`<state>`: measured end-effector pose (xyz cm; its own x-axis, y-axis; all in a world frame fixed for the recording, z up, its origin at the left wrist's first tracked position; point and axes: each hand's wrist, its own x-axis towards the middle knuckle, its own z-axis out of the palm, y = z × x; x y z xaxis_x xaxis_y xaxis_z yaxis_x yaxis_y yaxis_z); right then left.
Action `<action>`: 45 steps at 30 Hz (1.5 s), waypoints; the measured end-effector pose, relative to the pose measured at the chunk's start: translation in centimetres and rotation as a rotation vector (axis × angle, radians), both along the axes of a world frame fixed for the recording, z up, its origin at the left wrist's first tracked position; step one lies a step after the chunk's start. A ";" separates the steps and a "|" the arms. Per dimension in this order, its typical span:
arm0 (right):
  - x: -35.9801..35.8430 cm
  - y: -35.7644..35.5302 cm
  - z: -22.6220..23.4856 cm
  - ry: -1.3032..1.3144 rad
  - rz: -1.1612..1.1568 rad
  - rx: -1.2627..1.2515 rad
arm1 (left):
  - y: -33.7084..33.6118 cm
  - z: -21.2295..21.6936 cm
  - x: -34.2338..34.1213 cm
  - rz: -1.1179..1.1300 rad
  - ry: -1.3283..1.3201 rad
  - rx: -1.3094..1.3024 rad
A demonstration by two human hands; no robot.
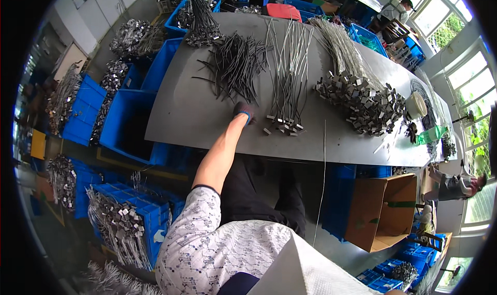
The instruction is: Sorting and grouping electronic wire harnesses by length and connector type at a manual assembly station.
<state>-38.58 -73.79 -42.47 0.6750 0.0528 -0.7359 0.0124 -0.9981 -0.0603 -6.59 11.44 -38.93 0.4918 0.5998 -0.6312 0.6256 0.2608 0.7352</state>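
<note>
dark cables point(235, 67) are lying lengthwise just beyond the gloved left hand point(243, 110) (grip cannot be told); right hand unseen.

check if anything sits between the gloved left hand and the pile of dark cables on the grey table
Nothing visible does. The left hand rests on the grey table right at the near edge of the dark cables, with only bare tabletop around it. The light wire bundle lies off to its right.

Single head cam, worn high, faces down and fwd over long grey flat worktable point(196, 108); wide fisheye, bent edges.
</note>
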 end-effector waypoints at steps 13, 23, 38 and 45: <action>1.7 3.5 2.6 -0.118 -0.157 0.233 | -21.5 9.8 -5.8 0.123 -0.648 -0.992; 6.0 8.1 0.5 -0.013 0.076 0.068 | -30.7 17.5 1.7 0.145 -0.896 -0.297; 1.6 2.8 -2.7 0.193 0.072 0.077 | -24.9 20.4 3.1 0.047 -0.810 -0.145; 0.4 -0.9 -4.5 0.383 0.081 0.008 | -25.7 19.0 2.1 -0.216 -0.742 -0.378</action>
